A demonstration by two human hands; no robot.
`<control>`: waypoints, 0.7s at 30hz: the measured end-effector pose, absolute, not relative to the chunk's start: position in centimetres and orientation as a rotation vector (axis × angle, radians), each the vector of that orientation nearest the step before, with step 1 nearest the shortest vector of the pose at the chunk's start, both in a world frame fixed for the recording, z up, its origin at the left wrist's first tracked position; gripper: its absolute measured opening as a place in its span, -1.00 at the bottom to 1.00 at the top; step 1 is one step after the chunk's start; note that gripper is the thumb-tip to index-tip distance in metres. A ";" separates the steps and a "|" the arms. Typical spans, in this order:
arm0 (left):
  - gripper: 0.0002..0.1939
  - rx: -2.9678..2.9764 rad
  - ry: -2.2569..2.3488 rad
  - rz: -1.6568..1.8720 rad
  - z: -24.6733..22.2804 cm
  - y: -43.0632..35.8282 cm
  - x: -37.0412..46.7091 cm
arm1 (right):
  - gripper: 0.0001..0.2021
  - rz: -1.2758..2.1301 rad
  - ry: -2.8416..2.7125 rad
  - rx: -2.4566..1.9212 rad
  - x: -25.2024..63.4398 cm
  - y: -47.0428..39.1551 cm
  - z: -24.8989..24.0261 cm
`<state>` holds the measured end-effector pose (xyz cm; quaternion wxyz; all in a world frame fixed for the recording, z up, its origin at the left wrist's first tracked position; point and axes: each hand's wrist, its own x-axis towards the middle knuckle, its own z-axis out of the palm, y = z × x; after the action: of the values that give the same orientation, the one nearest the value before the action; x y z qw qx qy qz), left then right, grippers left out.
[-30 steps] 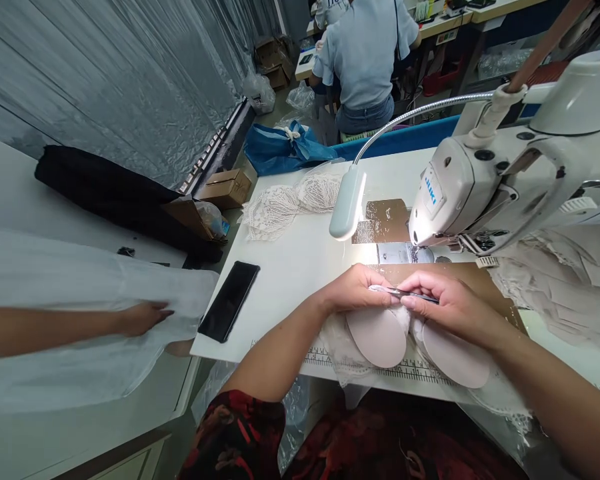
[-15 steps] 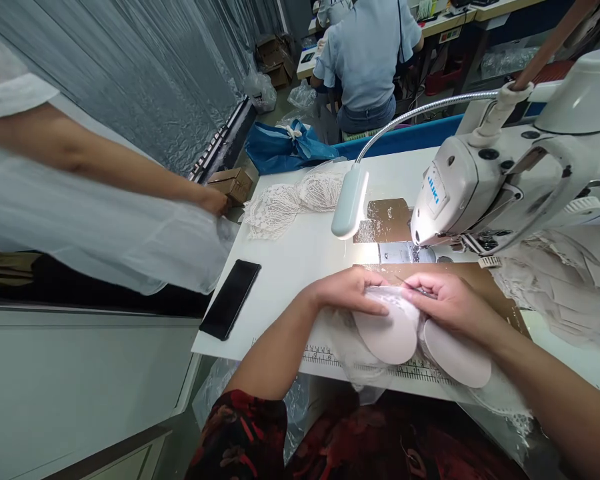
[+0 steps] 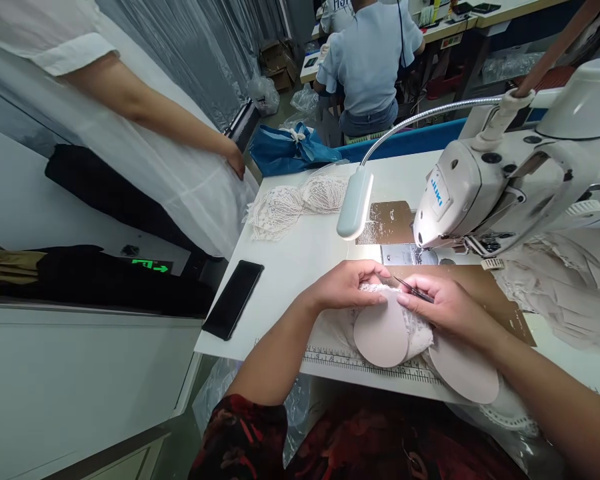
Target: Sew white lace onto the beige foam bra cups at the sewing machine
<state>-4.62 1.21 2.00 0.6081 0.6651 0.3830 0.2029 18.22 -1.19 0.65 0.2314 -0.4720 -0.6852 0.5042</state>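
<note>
My left hand (image 3: 353,285) pinches the lace-trimmed upper edge of a pale bra cup (image 3: 383,337), thumb in front and fingers behind. In my right hand (image 3: 437,303) lies a slim dark pointed tool (image 3: 415,291), its tip toward my left fingers; whether it is tweezers or snips I cannot tell. My right thumb also rests near the cup's lace (image 3: 420,333). A second bra cup (image 3: 467,370) hangs over the table's front edge, beneath my right wrist. Just beyond my hands stands the sewing machine (image 3: 460,193), with its needle area near the metal plate (image 3: 396,255).
A black phone (image 3: 233,300) lies at the table's left. Behind it are white lace pieces (image 3: 285,207). A lamp (image 3: 356,203) arches over the table (image 3: 300,247). Pale fabric pieces (image 3: 570,287) pile up at right. One person (image 3: 150,113) stands at left; another (image 3: 367,60) sits ahead.
The bra piece has turned in my hands, showing more lace between the cups. The pointed tool now shows more clearly in my right hand. The standing person's arm has shifted to the right.
</note>
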 end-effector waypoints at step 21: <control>-0.75 1.193 0.920 0.547 1.2 0.8 -2.5 | -0.63 1.511 -1.766 -1.219 20.5 -1.0 0.5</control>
<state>-2.46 0.82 1.22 0.6958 0.5347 0.4122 0.2451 20.50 -0.97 0.51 0.2559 -0.4489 -0.6505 0.5566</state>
